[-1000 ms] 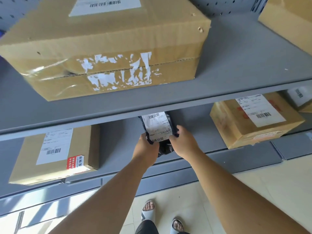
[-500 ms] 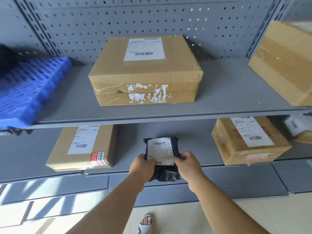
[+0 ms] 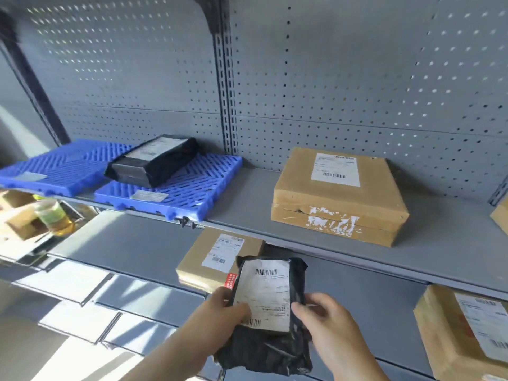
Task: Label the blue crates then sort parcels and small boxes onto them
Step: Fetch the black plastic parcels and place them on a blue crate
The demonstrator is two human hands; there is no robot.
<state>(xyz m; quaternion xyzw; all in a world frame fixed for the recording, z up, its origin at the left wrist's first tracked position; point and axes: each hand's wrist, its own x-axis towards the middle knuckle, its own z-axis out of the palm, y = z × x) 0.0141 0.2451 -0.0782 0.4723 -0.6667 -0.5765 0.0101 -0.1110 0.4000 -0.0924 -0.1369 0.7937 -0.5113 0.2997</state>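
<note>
A black poly-bag parcel (image 3: 270, 342) with a white barcode label facing up is held in front of the lower shelf (image 3: 137, 243), clear of its surface. The left hand (image 3: 222, 312) grips its left edge with the thumb over the label's corner, and the right hand (image 3: 327, 320) curls round its right edge. Just behind it on the lower shelf sits a small cardboard box (image 3: 217, 257); another box (image 3: 464, 334) lies well to the right. On the upper shelf (image 3: 439, 243), two blue crates (image 3: 192, 188) lie flat side by side at the left, each bearing a small label, with a second black parcel (image 3: 154, 160) resting across them. A large taped cardboard box (image 3: 338, 196) sits to their right.
</note>
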